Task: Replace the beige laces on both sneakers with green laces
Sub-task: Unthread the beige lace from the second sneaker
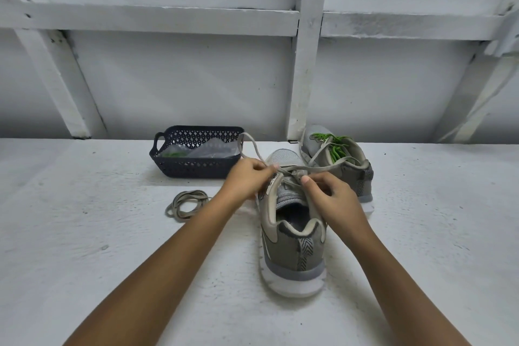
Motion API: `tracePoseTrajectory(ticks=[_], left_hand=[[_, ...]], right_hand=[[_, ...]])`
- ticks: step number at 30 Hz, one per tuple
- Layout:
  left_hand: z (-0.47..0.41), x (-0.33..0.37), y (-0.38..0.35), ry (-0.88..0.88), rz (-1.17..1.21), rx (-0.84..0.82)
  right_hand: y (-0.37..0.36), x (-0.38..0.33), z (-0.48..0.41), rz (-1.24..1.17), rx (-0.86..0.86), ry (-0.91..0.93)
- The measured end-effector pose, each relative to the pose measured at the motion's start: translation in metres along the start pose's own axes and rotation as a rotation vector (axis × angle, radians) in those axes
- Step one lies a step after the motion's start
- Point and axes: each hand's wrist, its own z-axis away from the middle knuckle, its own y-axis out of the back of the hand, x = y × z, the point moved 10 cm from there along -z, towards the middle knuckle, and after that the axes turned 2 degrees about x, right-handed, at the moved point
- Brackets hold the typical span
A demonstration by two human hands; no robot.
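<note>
near sneaker sits heel toward me. left hand and right hand each pinch its beige lace at the eyelets. lace coil lies left. further back: dark basket, and the other sneaker wearing green laces.

On tabletop, near sneaker set centrally; far sneaker behind-right at rear edge; basket behind-left; coiled lace before basket.
</note>
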Motion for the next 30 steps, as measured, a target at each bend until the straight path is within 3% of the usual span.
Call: tracePoseTrajectory(ticks=[5,11,13,16,18,22,28,30], left_hand=[[-0.004,0.011,0.006,-0.078,-0.011,0.137],[0.000,0.005,0.070,-0.049,0.332,0.510],[-0.002,0.002,0.062,-0.024,0.337,0.391],[0.000,-0.001,0.018,0.032,0.113,0.037],[0.002,0.001,0.004,0.005,0.019,-0.032],[0.002,0.013,0.006,-0.079,-0.025,0.045],[-0.001,0.008,0.067,-0.012,0.329,0.425],[-0.003,0.007,0.064,0.000,0.325,0.365]], right_hand=[[0.000,0.000,0.000,-0.028,0.002,-0.003],[0.000,0.002,-0.001,-0.056,-0.010,-0.024],[0.000,0.003,-0.001,-0.056,-0.013,-0.026],[-0.001,0.003,-0.001,-0.063,-0.016,-0.032],[-0.001,0.003,-0.002,-0.070,-0.016,-0.035],[0.000,0.006,-0.003,-0.078,-0.027,-0.047],[-0.001,0.006,-0.004,-0.094,-0.038,-0.048],[-0.002,0.006,-0.004,-0.083,-0.037,-0.046]])
